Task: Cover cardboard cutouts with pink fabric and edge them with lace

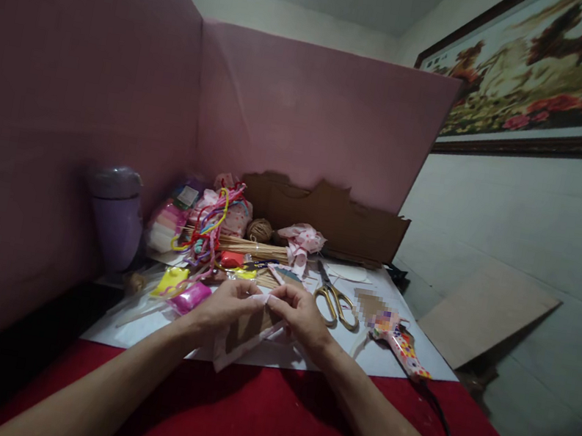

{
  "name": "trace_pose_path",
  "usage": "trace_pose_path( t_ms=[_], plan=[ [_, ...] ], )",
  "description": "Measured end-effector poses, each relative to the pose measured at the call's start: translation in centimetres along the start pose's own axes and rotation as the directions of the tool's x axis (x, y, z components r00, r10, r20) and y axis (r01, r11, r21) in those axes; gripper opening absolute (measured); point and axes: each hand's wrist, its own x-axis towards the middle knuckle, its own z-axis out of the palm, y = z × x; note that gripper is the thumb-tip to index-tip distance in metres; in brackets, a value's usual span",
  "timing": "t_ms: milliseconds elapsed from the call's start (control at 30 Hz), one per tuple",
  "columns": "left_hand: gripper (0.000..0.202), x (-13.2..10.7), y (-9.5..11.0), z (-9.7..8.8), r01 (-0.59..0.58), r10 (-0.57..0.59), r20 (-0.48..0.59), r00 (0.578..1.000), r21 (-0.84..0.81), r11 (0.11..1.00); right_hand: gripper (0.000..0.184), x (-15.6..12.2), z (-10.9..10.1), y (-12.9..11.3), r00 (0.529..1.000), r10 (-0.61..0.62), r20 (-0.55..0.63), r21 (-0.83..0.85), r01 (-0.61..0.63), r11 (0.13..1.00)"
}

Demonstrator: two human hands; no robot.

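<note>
Between my two hands is a piece of brown cardboard edged with pale fabric [244,331], tilted above the front of the white sheet. My left hand [225,305] pinches its upper edge with thumb and fingers. Close beside it, my right hand [301,315] pinches the same edge, the thumbs nearly meeting at a bit of white fabric. Gold-handled scissors [337,304] lie just beyond my right hand. Packets of bright clay, one yellow [170,280] and one magenta [191,298], lie by my left hand.
A flower-patterned glue gun [403,347] with a black cord lies at the right. Pipe cleaners [209,230], wooden sticks [257,249], a twine ball [260,230] and crumpled pink fabric [303,239] crowd the back. A purple tumbler [116,222] stands left. Torn cardboard [325,216] leans behind.
</note>
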Motion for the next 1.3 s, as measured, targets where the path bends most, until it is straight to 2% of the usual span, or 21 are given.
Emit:
trace_pose_path(
  t_ms=[233, 333, 467, 567, 667, 700, 733, 767, 800, 867, 900, 967, 1000, 1067, 1133, 1200, 1300],
  plan=[
    [0.033, 0.0, -0.2, -0.1, -0.007, 0.011, 0.062, 0.998, -0.072, 0.997, 0.019, 0.2, -0.3, 0.3, 1.0, -0.028, -0.009, -0.005, 0.028, 1.0],
    [0.034, 0.0, -0.2, -0.1, 0.005, -0.001, 0.052, 0.999, -0.088, 0.996, 0.021, 0.2, -0.2, 0.4, 0.999, -0.041, -0.015, -0.033, 0.041, 0.999],
    [0.033, 0.1, -0.1, 0.0, 0.01, -0.006, 0.036, 0.999, -0.113, 0.993, 0.035, 0.3, -0.7, -0.6, 0.992, -0.075, -0.105, -0.109, 0.063, 0.992],
    [0.031, 0.1, 0.1, 0.0, 0.022, -0.019, 0.026, 0.999, -0.127, 0.992, 0.032, -0.1, -3.0, -3.2, 0.957, -0.136, -0.254, -0.156, 0.099, 0.983],
    [0.03, 0.0, 0.4, 0.0, 0.063, -0.06, 0.026, 0.998, -0.117, 0.991, 0.028, -1.6, -7.3, -6.4, 0.886, -0.201, -0.418, -0.256, 0.098, 0.962],
    [0.031, 0.0, 0.5, -0.1, 0.08, -0.076, 0.041, 0.996, -0.108, 0.991, 0.029, -2.3, -9.0, -7.2, 0.856, -0.234, -0.462, -0.394, 0.038, 0.918],
    [0.031, 0.0, 0.6, -0.1, 0.08, -0.076, 0.036, 0.996, -0.104, 0.991, 0.03, -3.2, -10.6, -7.6, 0.829, -0.259, -0.495, -0.557, -0.074, 0.827],
    [0.031, 0.0, 0.6, -0.1, 0.087, -0.084, 0.03, 0.996, -0.112, 0.99, 0.031, -4.1, -12.1, -7.7, 0.818, -0.27, -0.507, -0.709, -0.219, 0.67],
    [0.032, 0.0, 0.7, -0.1, 0.108, -0.104, 0.038, 0.994, -0.119, 0.987, 0.028, -5.0, -13.5, -7.5, 0.816, -0.247, -0.522, -0.742, -0.292, 0.603],
    [0.032, 0.0, 0.9, -0.1, 0.129, -0.122, 0.06, 0.991, -0.144, 0.981, 0.025, -6.7, -15.4, -6.0, 0.817, -0.177, -0.549, -0.752, -0.391, 0.53],
    [0.032, 0.0, 1.0, 0.0, 0.136, -0.127, 0.065, 0.99, -0.158, 0.978, 0.029, -7.3, -16.0, -4.9, 0.821, -0.118, -0.559, -0.753, -0.443, 0.486],
    [0.031, -0.1, 1.2, 0.1, 0.14, -0.131, 0.064, 0.989, -0.164, 0.976, 0.049, -8.3, -16.4, -2.7, 0.833, 0.019, -0.553, -0.794, -0.534, 0.289],
    [0.03, -0.2, 1.3, 0.1, 0.136, -0.129, 0.056, 0.99, -0.155, 0.979, 0.054, -8.5, -16.5, -1.7, 0.832, 0.047, -0.552, -0.804, -0.547, 0.234],
    [0.029, -0.2, 1.3, 0.0, 0.12, -0.117, 0.028, 0.993, -0.124, 0.985, 0.054, -8.6, -16.3, -0.2, 0.833, 0.063, -0.55, -0.809, -0.549, 0.21],
    [0.029, -0.1, 1.2, -0.1, 0.111, -0.112, -0.002, 0.994, -0.1, 0.989, 0.047, -8.5, -16.0, 0.4, 0.837, 0.065, -0.543, -0.811, -0.543, 0.219],
    [0.029, 0.0, 1.2, -0.2, 0.114, -0.117, -0.021, 0.993, -0.092, 0.989, 0.041, -8.4, -15.9, 0.5, 0.841, 0.057, -0.538, -0.812, -0.535, 0.234],
    [0.03, 0.0, 1.2, -0.3, 0.105, -0.108, -0.031, 0.994, -0.089, 0.99, 0.04, -8.5, -15.9, 0.3, 0.85, 0.026, -0.527, -0.815, -0.513, 0.27]
  ],
)
